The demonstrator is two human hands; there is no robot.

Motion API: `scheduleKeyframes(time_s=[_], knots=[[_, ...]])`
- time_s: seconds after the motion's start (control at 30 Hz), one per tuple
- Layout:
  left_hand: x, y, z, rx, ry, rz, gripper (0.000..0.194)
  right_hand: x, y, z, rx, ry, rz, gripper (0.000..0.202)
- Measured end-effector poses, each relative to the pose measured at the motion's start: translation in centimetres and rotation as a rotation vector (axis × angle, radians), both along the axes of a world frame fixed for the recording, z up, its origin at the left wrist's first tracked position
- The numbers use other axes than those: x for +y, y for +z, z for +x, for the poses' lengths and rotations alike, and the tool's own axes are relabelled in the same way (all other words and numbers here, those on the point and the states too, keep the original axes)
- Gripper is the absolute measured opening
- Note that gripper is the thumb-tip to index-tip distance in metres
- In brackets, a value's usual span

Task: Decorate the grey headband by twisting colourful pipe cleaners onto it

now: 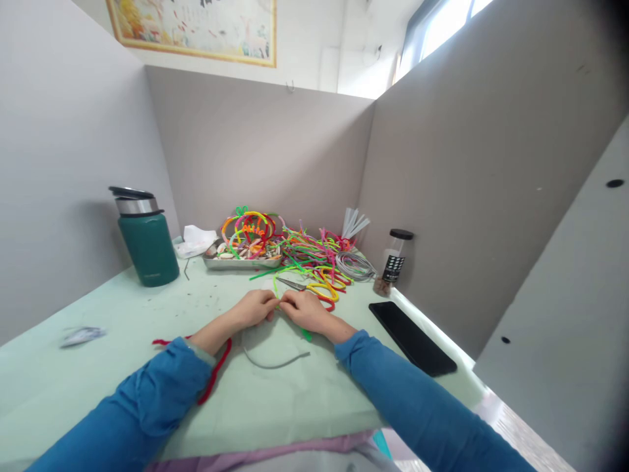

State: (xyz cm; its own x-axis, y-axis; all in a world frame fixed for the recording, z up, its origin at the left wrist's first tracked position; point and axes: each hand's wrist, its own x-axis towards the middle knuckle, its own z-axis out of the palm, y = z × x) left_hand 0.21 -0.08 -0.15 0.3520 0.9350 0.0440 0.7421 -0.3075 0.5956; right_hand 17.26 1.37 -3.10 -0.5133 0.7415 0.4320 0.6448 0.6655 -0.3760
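My left hand [253,308] and my right hand [305,311] meet over the middle of the table, fingertips pinched together. A yellow-green pipe cleaner [276,286] rises from between them, and its gripped part is hidden by the fingers. A darker green fuzzy end [306,334] shows under my right hand; whether it is the same piece I cannot tell. Yellow-and-red-handled scissors [319,290] lie just beyond my right hand. Nearer me, a grey wire [275,365] curves on the table. A red pipe cleaner [216,373] passes under my left forearm.
Behind my hands stand a metal tray [243,263] with a looped pipe-cleaner shape and a pile of coloured pipe cleaners [314,246]. Coiled grey wire [354,266], a black-capped jar [393,263] and a black phone [413,337] are at right. A green bottle [147,246] stands left. Partitions enclose the table.
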Motion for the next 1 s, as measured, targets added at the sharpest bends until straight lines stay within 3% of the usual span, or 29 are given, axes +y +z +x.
scheduleKeyframes(time_s=[0.47,0.67,1.0], knots=[[0.1,0.0,0.0,0.013,0.029,-0.012,0.033,-0.1,0.0,0.0,0.025,-0.006,-0.009,0.019],[0.4,0.2,0.2,0.097,0.031,0.114,0.031,-0.2,0.1,-0.1,0.017,-0.018,0.0,0.019],[0.9,-0.3,-0.2,0.136,-0.003,0.175,0.031,-0.2,0.2,-0.1,0.003,-0.012,0.014,0.019]])
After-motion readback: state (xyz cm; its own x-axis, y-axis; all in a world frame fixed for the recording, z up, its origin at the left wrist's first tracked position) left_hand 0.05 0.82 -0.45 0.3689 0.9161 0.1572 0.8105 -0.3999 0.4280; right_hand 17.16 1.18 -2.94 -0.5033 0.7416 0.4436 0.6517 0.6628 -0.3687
